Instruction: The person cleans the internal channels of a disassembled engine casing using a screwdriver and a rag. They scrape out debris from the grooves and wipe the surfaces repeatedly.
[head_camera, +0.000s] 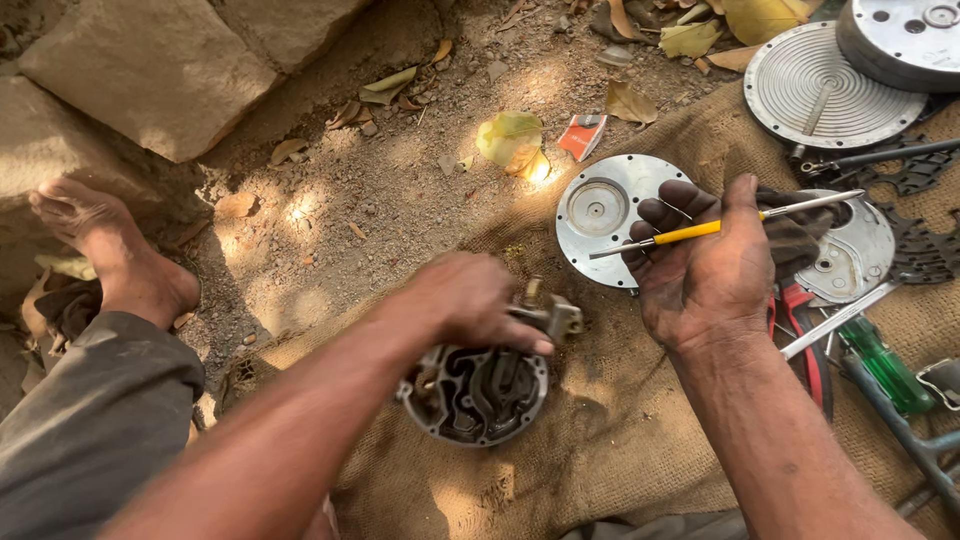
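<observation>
The left hand (470, 300) is curled down over a round metal housing (478, 395) that sits on a sheet of burlap sacking (620, 430), its fingers closed around a small metal fitting (552, 318) at the housing's upper right edge; the housing lies face up and shows curved internal channels and dark, greasy parts. The right hand (705, 265), raised just above the sacking to the right of the housing, is loosely closed with thumb and fingers pinching a thin tool with a yellow handle (700, 230), which lies nearly level, its bare metal shaft running out to both sides. Behind that hand, partly covered by it, a flat round metal plate (600, 215) with a raised centre disc rests on the sacking, and a second, more intricate round plate (850, 250) lies just to its right. Farther back at the upper right is a disc with a spiral groove (815, 85), with another thick round metal piece (905, 35) overlapping its edge. Near the right wrist are red-handled pliers (800, 330), a green-handled screwdriver (885, 370) and a blue-grey tool handle (905, 430). Bare earth with dry leaves (515, 140) and large stones (160, 70) lies beyond the sacking, and a bare foot (110, 250) rests at the left.
</observation>
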